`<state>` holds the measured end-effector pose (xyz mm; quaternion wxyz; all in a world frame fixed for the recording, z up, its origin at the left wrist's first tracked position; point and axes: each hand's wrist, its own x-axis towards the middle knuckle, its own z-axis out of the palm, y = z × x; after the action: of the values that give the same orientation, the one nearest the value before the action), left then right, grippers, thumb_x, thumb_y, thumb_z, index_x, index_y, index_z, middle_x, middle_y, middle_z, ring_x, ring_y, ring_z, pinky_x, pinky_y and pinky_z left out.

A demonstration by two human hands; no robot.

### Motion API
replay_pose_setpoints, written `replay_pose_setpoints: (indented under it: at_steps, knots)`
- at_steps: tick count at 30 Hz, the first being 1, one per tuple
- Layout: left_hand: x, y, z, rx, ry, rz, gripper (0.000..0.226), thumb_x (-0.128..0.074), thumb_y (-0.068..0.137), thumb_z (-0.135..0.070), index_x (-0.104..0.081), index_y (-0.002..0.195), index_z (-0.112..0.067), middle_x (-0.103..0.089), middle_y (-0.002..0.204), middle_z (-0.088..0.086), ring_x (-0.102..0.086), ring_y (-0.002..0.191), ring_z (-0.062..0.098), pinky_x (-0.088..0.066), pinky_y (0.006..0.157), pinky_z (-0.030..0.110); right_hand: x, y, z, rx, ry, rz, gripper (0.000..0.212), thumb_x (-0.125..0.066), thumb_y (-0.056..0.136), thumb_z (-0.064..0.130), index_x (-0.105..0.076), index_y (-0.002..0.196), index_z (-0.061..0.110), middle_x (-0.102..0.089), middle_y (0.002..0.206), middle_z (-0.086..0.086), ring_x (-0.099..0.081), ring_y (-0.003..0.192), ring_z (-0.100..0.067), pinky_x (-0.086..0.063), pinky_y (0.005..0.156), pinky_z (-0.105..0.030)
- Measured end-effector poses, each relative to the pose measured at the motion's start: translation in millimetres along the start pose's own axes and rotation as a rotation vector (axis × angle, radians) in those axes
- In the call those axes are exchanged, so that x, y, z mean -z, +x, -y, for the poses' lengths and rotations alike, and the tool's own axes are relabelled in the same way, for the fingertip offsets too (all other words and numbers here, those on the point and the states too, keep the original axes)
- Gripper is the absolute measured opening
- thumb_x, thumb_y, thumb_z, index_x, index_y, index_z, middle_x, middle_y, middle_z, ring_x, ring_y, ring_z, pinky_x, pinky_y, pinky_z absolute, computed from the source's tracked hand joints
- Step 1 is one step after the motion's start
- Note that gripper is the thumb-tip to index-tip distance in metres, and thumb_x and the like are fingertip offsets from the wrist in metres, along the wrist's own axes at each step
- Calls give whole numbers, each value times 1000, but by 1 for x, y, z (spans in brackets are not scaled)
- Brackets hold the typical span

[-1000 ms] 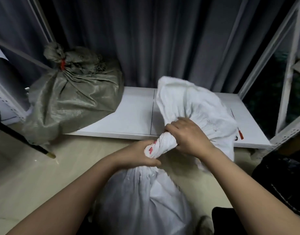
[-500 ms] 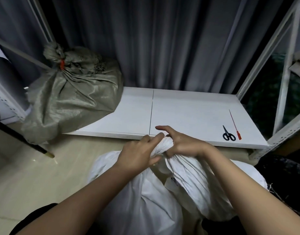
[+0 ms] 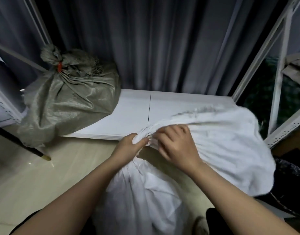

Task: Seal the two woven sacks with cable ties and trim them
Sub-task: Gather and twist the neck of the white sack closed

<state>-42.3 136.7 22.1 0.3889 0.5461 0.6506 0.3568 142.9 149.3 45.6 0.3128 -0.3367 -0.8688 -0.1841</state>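
A white woven sack stands on the floor in front of me. Its loose top is flung out to the right over the low white platform. My left hand is shut around the gathered neck of the white sack. My right hand grips the bunched fabric just to the right of it. A grey-green woven sack leans at the platform's left end, its neck tied with a red cable tie. The scissors and spare tie are hidden under the white fabric.
Dark curtains hang behind the platform. White metal shelving posts stand at the right, and another post at the far left. A black chair leg slants across the tiled floor at left. Dark fabric lies at the right.
The white sack's loose top has swung out to the right and now covers the scissors and red tie on the platform. Both hands still hold the neck, shifted slightly right.
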Motion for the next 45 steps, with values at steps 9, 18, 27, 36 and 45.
replay_pose_setpoints:
  at_steps: [9, 18, 27, 36, 45]
  knots:
    - [14, -7, -11, 240, -614, 248, 47, -65, 84, -38, -66, 117, -5, -61, 125, 24, -59, 114, 29, -39, 98, 36, -35, -29, -11, 75, -232, 79, 72, -63, 83, 37, -33, 145, 20, -31, 155, 1, -24, 144, -21, -16, 116, -53]
    - [18, -18, -19, 314, -518, 466, 20, -55, 90, -36, -65, 92, -19, -72, 70, -12, -67, 64, -2, -51, 62, 15, -27, 6, -29, 119, -216, -137, 67, -64, 86, 35, -31, 143, 23, -38, 150, 1, -35, 140, -21, -21, 111, -55]
    - [15, -19, -29, 179, -417, 611, 30, -62, 85, -33, -66, 101, -9, -62, 94, 11, -59, 85, 15, -47, 77, 18, 2, 28, -55, 125, -178, 29, 19, -46, 87, 25, -63, 88, 17, -59, 70, -1, -59, 71, -24, -41, 100, -42]
    - [11, -32, -16, -32, 188, 448, 35, -79, 68, -23, -65, 100, -24, -70, 88, -14, -64, 82, 0, -49, 77, 18, 22, 20, -61, -151, -6, 468, 42, -44, 67, 54, -63, 86, 21, -68, 82, 5, -63, 84, -22, -37, 79, -33]
    - [5, -33, 0, -281, 672, 234, 49, -65, 78, -24, -42, 122, -19, -56, 118, 3, -54, 109, 25, -44, 86, 33, 23, 3, -64, -712, 1035, 735, 40, -78, 66, 1, -65, 101, 16, -70, 96, 1, -65, 86, -9, -50, 80, -22]
